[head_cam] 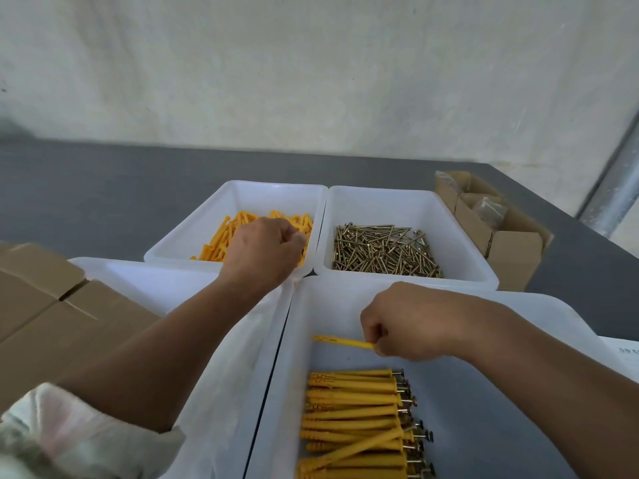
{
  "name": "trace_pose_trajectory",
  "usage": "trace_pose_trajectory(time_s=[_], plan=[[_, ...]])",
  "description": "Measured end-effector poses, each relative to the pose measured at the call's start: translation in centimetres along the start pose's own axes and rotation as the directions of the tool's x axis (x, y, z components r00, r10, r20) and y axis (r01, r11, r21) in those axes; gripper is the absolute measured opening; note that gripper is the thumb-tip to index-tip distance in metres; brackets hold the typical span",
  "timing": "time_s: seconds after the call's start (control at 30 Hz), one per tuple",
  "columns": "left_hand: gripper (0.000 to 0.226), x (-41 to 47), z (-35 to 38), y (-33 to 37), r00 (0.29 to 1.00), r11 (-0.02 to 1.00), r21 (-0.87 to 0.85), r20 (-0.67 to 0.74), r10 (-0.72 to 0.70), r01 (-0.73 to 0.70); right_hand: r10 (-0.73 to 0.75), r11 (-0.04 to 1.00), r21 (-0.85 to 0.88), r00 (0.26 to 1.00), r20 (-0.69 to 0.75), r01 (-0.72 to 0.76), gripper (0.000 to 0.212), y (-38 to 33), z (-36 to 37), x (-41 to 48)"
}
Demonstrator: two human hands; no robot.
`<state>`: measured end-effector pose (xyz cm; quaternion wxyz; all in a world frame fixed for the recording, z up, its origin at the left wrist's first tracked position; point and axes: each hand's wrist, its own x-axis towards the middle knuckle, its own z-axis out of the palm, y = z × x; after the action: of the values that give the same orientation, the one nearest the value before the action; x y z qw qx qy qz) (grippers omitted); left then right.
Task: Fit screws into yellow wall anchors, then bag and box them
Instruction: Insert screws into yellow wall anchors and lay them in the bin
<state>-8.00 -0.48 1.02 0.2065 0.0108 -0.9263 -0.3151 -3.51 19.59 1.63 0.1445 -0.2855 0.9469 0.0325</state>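
My left hand is down in the far-left white plastic bin, knuckles up over the heap of loose yellow plastic wall anchors. Its fingers are curled under, and I cannot tell whether they hold anything. My right hand hovers over the near white plastic bin, fingers pressed together in a pinch on one end of a single yellow wall anchor. That anchor sticks out roughly level toward the left, above the bin floor. Nearer to me in the same bin lies a tidy row of yellow anchors with screws fitted, screw heads pointing right. The far-right white plastic bin holds a pile of brass-coloured screws. The two far bins stand side by side, touching, on the dark grey table. An open brown cardboard box stands just beside the screw bin. Brown cardboard flaps lie at my left, beside a fourth white bin.
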Motion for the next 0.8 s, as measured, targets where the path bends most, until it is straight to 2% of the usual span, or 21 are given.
trace_pose_trajectory(time_s=[0.2,0.43,0.57,0.8], plan=[[0.027,0.4,0.5,-1.3,1.0,0.991,0.134,0.009,-0.013,0.012,-0.01,0.995,-0.102,0.998,0.06,0.016,0.018,-0.5,1.6,0.9],[0.044,0.8,1.1,-2.1,0.995,0.948,0.319,0.093,-0.024,-0.007,-0.011,0.992,-0.124,0.998,0.068,0.019,0.022,-0.4,2.1,1.4],[0.049,0.9,1.2,-2.1,0.981,0.937,0.349,0.183,-0.061,-0.006,0.005,0.984,-0.176,0.995,0.1,0.013,0.024,-0.6,2.2,1.6],[0.047,1.0,1.3,-2.1,0.971,0.919,0.392,0.235,-0.052,-0.045,-0.022,0.987,-0.159,0.996,0.084,0.035,0.027,-0.9,1.5,1.2]])
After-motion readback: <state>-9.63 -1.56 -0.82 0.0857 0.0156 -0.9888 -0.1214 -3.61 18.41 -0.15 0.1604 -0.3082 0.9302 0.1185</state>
